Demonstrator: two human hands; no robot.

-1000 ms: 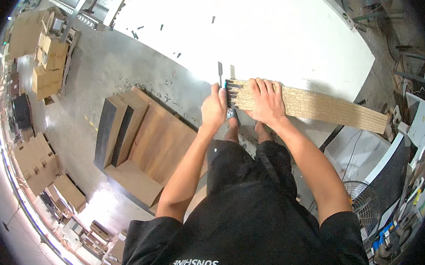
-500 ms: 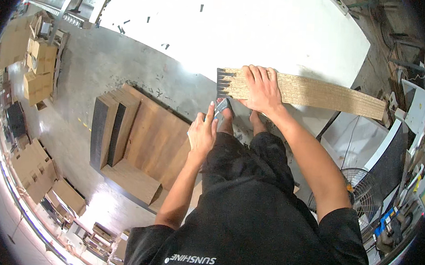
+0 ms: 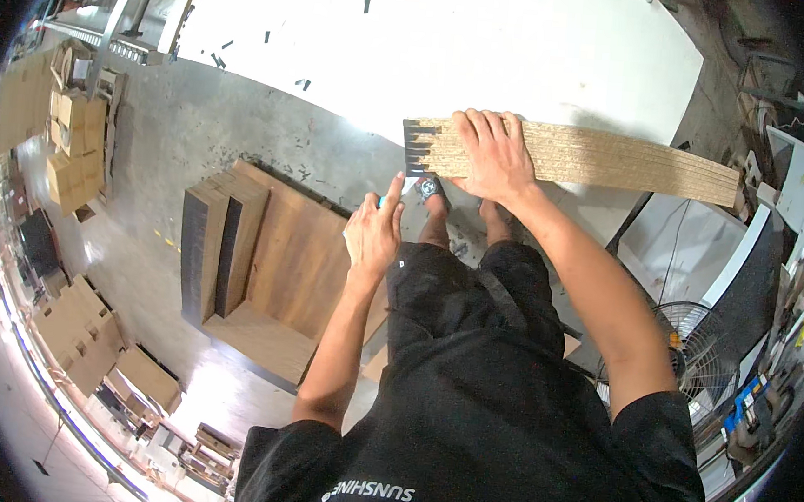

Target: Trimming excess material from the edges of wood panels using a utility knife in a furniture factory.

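Observation:
A stack of narrow chipboard strips [image 3: 623,162] lies along the near edge of the white tabletop [image 3: 453,49], its right end sticking out past it. Black edging [image 3: 409,149] with ragged tabs covers its left end. Across the strips near that end rests my right hand [image 3: 494,155], fingers over the top and thumb on the near side. My left hand [image 3: 371,235] is closed around a small knife [image 3: 410,185], mostly hidden by the fingers; a teal bit and a pale blade show. Its index finger stretches up to the near corner of the black edging.
Wood-grain boards [image 3: 295,253] with dark-edged stacks stand on the floor to the left. Black scraps [image 3: 304,84] are scattered on the tabletop and floor. A fan [image 3: 689,350] stands at the right, by a cluttered shelf. Cardboard boxes [image 3: 73,153] sit at far left.
My left hand has moved up, bringing its index finger to the edging's near corner. The knife, plainer to see before, is now more covered. My right hand stays on the stack.

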